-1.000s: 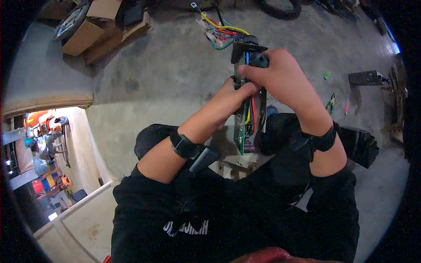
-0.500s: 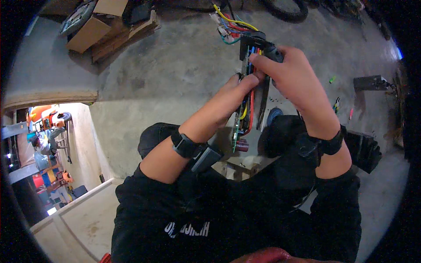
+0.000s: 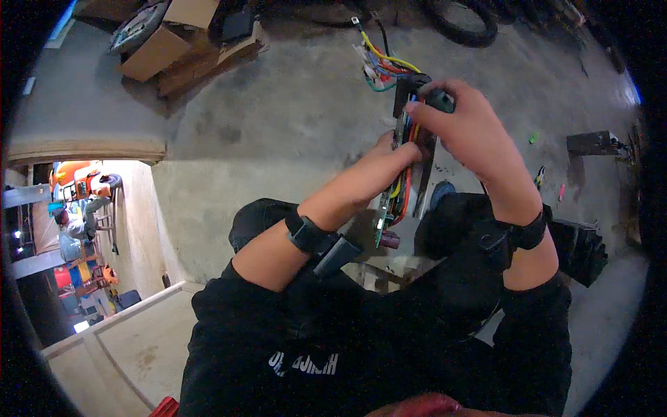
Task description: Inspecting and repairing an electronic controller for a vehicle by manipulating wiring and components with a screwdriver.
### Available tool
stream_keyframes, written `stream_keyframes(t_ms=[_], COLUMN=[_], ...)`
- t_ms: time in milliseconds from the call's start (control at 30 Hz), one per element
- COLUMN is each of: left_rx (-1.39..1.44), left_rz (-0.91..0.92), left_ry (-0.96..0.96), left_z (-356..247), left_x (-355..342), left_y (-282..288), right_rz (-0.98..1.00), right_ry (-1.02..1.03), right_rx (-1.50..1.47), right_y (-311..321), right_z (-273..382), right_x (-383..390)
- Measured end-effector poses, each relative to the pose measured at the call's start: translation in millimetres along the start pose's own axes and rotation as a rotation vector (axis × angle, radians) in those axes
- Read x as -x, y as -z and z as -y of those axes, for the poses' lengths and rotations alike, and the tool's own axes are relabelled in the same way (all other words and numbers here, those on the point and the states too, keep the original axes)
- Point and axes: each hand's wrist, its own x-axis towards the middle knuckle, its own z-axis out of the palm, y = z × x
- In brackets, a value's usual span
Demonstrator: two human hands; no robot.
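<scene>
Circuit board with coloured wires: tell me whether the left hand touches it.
Touching. The head view shows the left hand gripping the circuit board partway along, thumb over the wire side, other fingers at the opposite edge.

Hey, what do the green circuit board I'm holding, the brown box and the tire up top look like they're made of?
Circuit board: probably resin laminate, slightly glossy, judging by its thin, flat green edge and bright glints.
Brown box: looks like matte cardboard, from its plain tan, folded flaps.
Tire: likely dull black rubber, from its dark, thick ring.
</scene>
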Motion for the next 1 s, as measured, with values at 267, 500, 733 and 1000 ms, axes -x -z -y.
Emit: stream_keyframes(t_ms=[267,500,733,1000], left_rx=[0.546,0.681,0.508,0.478], left_rz=[-0.084,0.005,-0.003,-0.03], left_ry=[0.311,0.366,0.412,0.406], left_z=[13,18,-1,-11], left_x=[-4,0,19,22], left_y=[-3,0,0,0], right_rz=[-0.55,-0.455,-0.312,-0.398], right_ry=[0.254,0.613,0.886,0.62], right_rx=[0.08,-0.297,-0.641,-0.357], right_y=[3,35,11,-6], right_z=[12,-3,8,35], right_x=[8,2,-6,10])
